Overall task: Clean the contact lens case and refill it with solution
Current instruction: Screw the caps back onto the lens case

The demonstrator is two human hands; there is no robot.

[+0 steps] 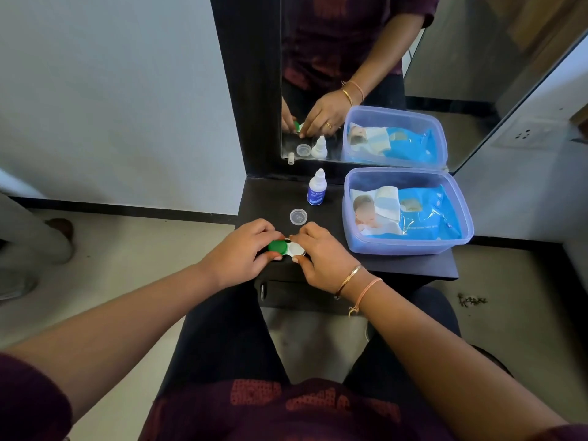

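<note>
Down at the bottom, closest in, a maroon patterned shirt (286,409), with both bare forearms reaching forward over the lap. Up at the near edge of the dark desk (267,202), the two hands meet on the contact lens case (288,248).

The case lies with its long axis straight across the view, left to right. Its green cap (277,246) points toward the left hand (241,253), whose fingers curl round that end. Its white cap (297,248) points the other way, pinched between thumb and fingertips of the right hand (321,256), which has a gold bangle (348,278) on its wrist. Whether the case touches the desk or sits just above it, I cannot tell.

Just behind the hands lies a small clear cap (298,216), and behind that the solution bottle (317,187) stands upright, nozzle up. To the right sits a plastic tub (397,246) holding a blue wipes pack (423,214). The mirror (461,74) behind doubles it all.
</note>
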